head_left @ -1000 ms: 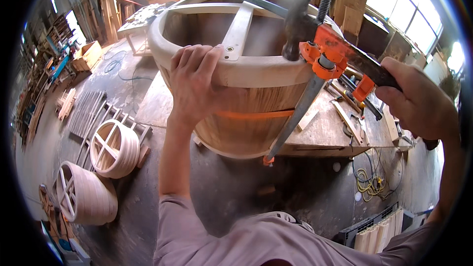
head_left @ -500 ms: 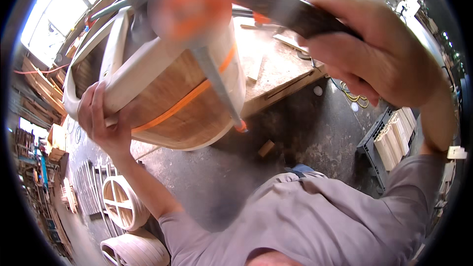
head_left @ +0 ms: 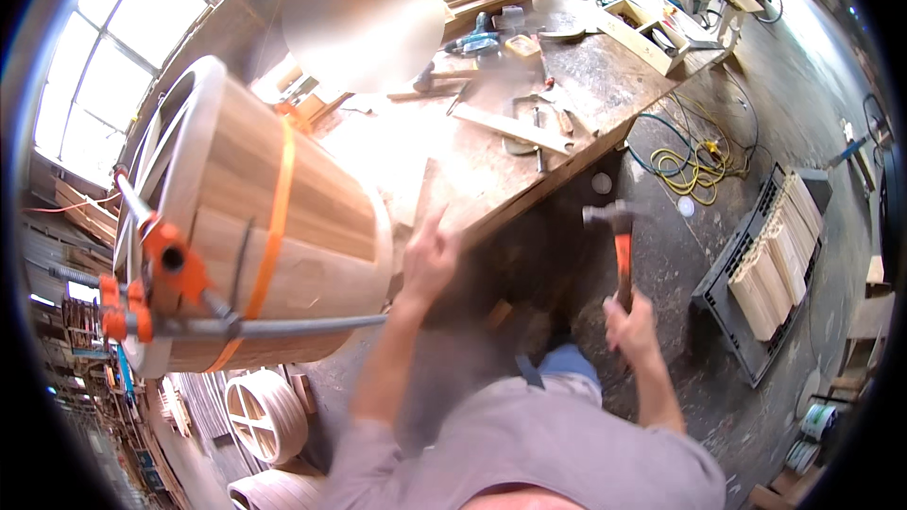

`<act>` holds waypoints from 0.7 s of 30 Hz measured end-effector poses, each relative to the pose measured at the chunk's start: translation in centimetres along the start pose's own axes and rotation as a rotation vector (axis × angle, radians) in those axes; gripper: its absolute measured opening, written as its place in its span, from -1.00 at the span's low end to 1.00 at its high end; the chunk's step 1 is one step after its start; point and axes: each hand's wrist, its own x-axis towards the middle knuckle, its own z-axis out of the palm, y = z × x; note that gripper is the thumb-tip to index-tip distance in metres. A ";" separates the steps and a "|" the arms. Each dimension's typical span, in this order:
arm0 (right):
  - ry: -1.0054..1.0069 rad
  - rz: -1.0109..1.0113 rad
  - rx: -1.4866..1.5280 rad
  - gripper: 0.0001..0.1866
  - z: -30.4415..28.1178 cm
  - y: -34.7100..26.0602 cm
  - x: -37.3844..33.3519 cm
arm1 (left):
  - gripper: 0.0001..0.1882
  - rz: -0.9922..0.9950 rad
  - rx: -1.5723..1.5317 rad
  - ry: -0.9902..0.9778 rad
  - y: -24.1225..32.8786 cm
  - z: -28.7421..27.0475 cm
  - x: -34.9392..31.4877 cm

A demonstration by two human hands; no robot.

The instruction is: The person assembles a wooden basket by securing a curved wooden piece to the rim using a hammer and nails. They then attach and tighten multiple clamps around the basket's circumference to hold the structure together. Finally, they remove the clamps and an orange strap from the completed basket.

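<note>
A large barrel-shaped wooden shell (head_left: pixel 321 198) lies on its side at the left, with an orange strap (head_left: pixel 281 217) around it. A bar clamp with orange heads (head_left: pixel 177 264) and a grey pipe (head_left: pixel 283 326) runs along its near side. My left hand (head_left: pixel 430 260) is by the shell's right end, index finger stretched out; it is slightly blurred and holds nothing. Low at the right, over the floor, my right hand (head_left: pixel 631 329) is closed around the handle of a claw hammer (head_left: pixel 623 250), its metal head up and its shaft orange.
Beyond the shell stands a workbench (head_left: pixel 491 198) bearing a blue drill (head_left: pixel 477 38), clamps and an open wooden box (head_left: pixel 642 38). Yellow cable (head_left: pixel 699 170) coils on the floor. Wooden slats (head_left: pixel 775 255) fill a black crate at the right. Slatted round wooden pieces (head_left: pixel 269 416) sit lower left.
My right hand has brought the hammer down from above the shell to low at the right. My left hand has let go of the shell's rim and moved right. The view has shifted.
</note>
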 end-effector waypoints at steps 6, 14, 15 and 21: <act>0.042 0.224 0.224 -0.86 -5.3 9.0 2.8 | -0.53 -0.203 0.203 -0.423 -3.2 16.2 18.9; 0.245 0.350 0.029 -0.70 -11.8 9.4 6.6 | -0.37 -0.337 0.305 -0.345 0.8 24.6 25.8; 0.230 0.345 0.039 -0.69 -12.5 9.7 7.4 | -0.53 -0.410 0.226 -0.236 0.5 23.8 25.0; 0.040 0.195 -0.018 -0.81 -11.8 7.8 10.9 | -0.16 -0.292 -0.118 0.082 -0.7 17.9 14.4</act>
